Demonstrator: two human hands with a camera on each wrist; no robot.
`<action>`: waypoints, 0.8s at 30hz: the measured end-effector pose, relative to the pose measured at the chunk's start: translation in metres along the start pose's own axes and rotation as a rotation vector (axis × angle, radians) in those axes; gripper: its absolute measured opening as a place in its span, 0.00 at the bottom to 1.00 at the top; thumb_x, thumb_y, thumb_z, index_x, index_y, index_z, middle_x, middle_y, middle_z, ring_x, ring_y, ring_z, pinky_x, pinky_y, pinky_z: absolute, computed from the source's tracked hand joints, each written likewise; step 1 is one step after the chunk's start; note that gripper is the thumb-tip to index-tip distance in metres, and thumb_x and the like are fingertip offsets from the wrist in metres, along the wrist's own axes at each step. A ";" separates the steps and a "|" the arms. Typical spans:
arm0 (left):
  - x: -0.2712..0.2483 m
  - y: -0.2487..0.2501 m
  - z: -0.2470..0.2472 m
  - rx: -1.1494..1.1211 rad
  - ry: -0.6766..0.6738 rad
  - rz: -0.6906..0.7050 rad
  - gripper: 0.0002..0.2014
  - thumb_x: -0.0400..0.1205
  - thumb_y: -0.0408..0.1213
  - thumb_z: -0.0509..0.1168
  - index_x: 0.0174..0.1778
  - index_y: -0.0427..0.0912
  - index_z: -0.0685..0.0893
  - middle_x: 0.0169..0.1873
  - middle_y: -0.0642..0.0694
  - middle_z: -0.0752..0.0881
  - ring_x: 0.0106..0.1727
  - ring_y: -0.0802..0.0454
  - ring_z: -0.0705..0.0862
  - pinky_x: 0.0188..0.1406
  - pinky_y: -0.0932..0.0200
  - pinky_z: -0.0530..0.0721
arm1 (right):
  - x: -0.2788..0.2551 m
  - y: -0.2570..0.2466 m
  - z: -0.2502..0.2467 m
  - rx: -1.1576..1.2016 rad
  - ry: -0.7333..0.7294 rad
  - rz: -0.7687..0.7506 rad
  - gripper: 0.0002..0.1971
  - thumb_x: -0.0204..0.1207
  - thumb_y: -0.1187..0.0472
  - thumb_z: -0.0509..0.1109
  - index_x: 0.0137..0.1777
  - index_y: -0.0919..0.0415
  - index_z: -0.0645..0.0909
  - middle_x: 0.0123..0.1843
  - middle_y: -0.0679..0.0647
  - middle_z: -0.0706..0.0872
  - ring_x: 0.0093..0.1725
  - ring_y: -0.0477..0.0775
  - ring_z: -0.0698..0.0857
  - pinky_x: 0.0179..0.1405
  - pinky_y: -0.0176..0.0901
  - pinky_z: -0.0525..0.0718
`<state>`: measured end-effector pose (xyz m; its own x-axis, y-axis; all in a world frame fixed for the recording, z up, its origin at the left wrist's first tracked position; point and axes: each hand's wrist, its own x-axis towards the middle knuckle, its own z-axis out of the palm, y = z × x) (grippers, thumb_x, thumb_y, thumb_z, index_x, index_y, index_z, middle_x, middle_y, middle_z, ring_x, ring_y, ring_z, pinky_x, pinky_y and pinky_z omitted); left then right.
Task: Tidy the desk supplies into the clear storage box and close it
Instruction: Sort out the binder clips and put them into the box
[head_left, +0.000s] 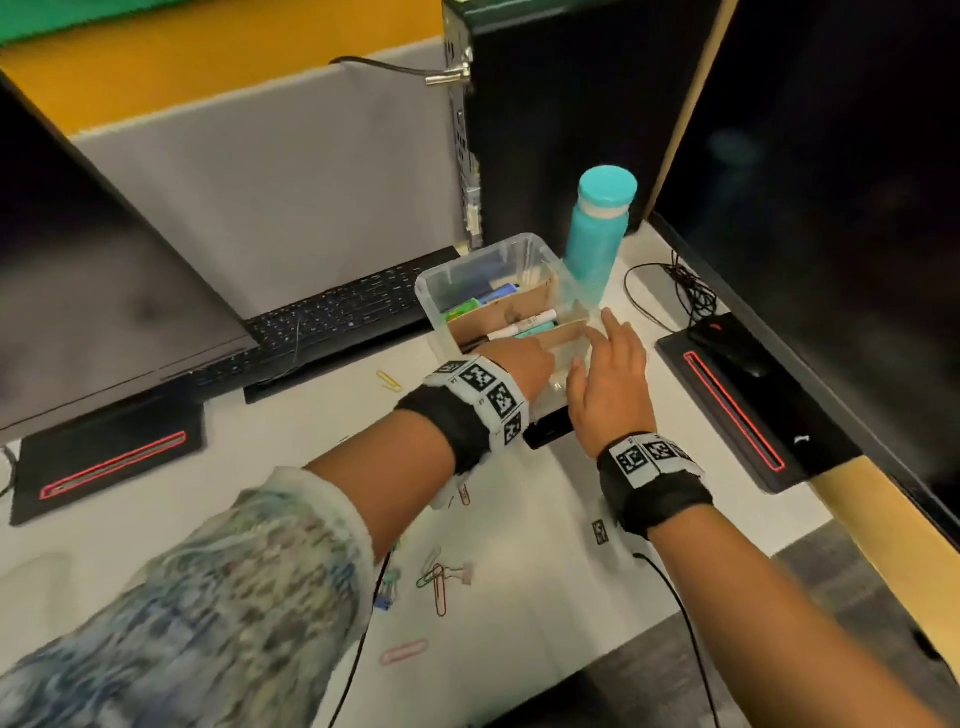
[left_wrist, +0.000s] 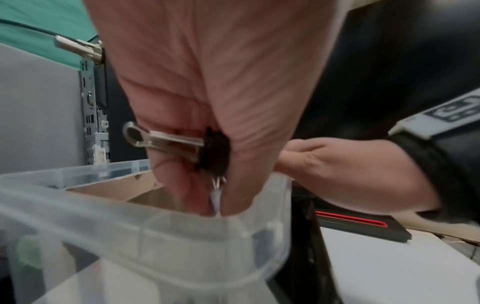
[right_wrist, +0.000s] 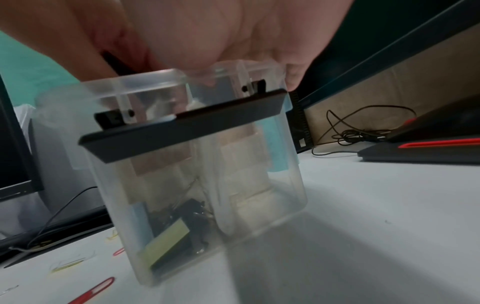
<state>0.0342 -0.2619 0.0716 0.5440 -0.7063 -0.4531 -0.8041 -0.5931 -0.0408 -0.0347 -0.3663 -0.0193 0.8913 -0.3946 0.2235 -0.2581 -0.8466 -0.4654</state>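
Markers (head_left: 524, 322) already lie in the box (head_left: 470, 270); left hand (left_wrist: 207, 102) pinches a binder clip (left_wrist: 182, 144) over it, right hand (head_left: 610, 384) spread against its side; paperclips (head_left: 436, 582) remain nearby, box unclosed.

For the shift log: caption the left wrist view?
Left hand holds a black binder clip over the clear storage box.

storage box (head_left: 434, 291): clear, brown card dividers
binder clip (left_wrist: 213, 151): black, silver handles
bottle (head_left: 597, 234): teal
counter (head_left: 545, 571): white
paper clips (head_left: 439, 587): red, green, yellow, pink
sleeve (head_left: 208, 597): blue-white mottled knit
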 end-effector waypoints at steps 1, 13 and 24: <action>0.004 -0.001 0.000 -0.010 -0.011 -0.015 0.15 0.85 0.33 0.56 0.65 0.35 0.78 0.64 0.38 0.81 0.65 0.41 0.80 0.61 0.53 0.76 | 0.000 0.000 0.000 0.000 -0.004 0.001 0.27 0.81 0.54 0.46 0.75 0.67 0.68 0.81 0.63 0.62 0.80 0.66 0.59 0.80 0.50 0.56; -0.061 -0.049 0.032 -0.473 0.431 -0.101 0.14 0.82 0.44 0.60 0.63 0.52 0.79 0.57 0.52 0.84 0.55 0.53 0.83 0.54 0.53 0.82 | -0.012 -0.023 -0.019 -0.166 -0.033 -0.003 0.28 0.81 0.50 0.54 0.78 0.62 0.64 0.84 0.58 0.57 0.82 0.69 0.52 0.81 0.63 0.51; -0.183 -0.080 0.190 -0.624 0.214 -0.280 0.11 0.82 0.40 0.63 0.59 0.51 0.81 0.54 0.52 0.82 0.58 0.54 0.79 0.58 0.55 0.78 | -0.125 -0.077 0.034 -0.189 -0.996 -0.406 0.17 0.76 0.53 0.65 0.63 0.56 0.73 0.60 0.52 0.75 0.59 0.56 0.77 0.53 0.51 0.82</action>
<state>-0.0466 -0.0121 -0.0116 0.7963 -0.5179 -0.3127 -0.3751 -0.8282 0.4164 -0.1132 -0.2391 -0.0408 0.8028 0.3207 -0.5026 0.1464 -0.9232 -0.3553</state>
